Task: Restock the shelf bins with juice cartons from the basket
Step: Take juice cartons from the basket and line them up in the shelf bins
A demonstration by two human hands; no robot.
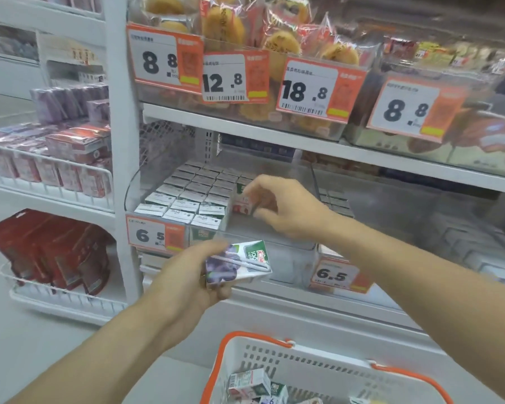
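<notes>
left grip (193,275) holds carton (239,265); right (286,208) another (242,204).

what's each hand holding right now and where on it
The left hand grips a purple juice carton by its left end. The right hand pinches a red-and-white carton by its right side, inside the shelf bin.

A purple-and-white juice carton (238,265) with a straw on its side lies tilted in the left hand (187,282), in front of the shelf's front edge. A red-and-white carton (242,205) sits upright inside the clear shelf bin (158,182), pinched by the right hand (286,211), just beside rows of green-and-white cartons (193,196). More cartons (251,384) lie jumbled in the white, orange-rimmed basket (303,363).
</notes>
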